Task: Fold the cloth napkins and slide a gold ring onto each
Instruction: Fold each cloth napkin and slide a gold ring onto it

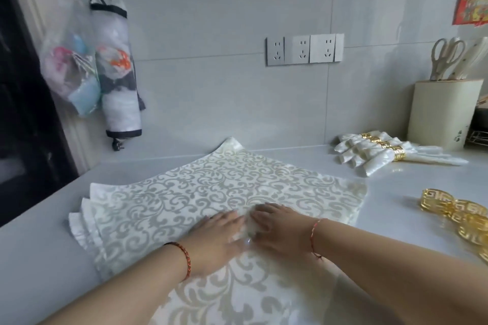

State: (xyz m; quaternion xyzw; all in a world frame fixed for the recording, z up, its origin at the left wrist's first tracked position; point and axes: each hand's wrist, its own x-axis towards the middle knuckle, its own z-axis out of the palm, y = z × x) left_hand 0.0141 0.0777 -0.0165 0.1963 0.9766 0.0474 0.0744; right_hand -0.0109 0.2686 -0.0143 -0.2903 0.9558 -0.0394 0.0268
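1. The top napkin [227, 187] of a spread stack is being pressed at its middle by the left hand [216, 232] and the right hand [274, 229], laid flat side by side with fingers extended and close together, nothing being gripped.
2. A small pale bunch of cloth is being gathered between the two index fingers; whether it is being pinched cannot be told.
3. The fold is judged to be only beginning. It is best done by keeping the palms low, drawing the cloth evenly inward from both sides, and lifting only the top layer.
4. Further layers [79, 221] are being left fanned out to the left of the fingers; dragging them along is the likely fault.
5. Loose gold rings [459, 214] are lying to the right of the fingers, near but apart from the cloth edge.
6. Finished napkins [369, 153], already ringed, are lying well beyond the fingertips to the right, before a cream utensil holder [443, 113].
7. The worktop [39, 258] near the hands is not being blocked.
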